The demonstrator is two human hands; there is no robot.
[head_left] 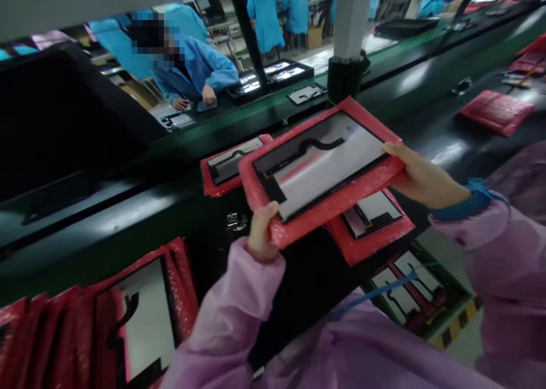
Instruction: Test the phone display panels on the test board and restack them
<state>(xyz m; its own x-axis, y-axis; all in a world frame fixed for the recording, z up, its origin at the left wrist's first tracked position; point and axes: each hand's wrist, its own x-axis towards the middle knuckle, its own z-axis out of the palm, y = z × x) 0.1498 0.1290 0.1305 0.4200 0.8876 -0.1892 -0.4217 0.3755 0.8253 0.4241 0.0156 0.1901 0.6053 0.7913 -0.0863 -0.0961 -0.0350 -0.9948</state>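
Observation:
A flat screen panel (328, 161) with a black curved strip lies on a red bubble-wrap pouch (315, 211), raised and tilted above the black work surface. My left hand (263, 232) is closed on the near left corner, thumb on top. At the right end my right hand (422, 176) grips the edge, its thumb on the panel's corner and its fingers under the pouch. Beneath them, another panel (377, 210) on red wrap is partly hidden. Behind to the left rests one more wrapped panel (232, 164).
Red-wrapped panels (145, 315) stand in a row at the lower left. A green crate (443, 321) holds panels at the lower right. Red pouches (497, 111) lie on the right. Across the bench, a person in blue (191, 65) works beside a black tray (298, 70).

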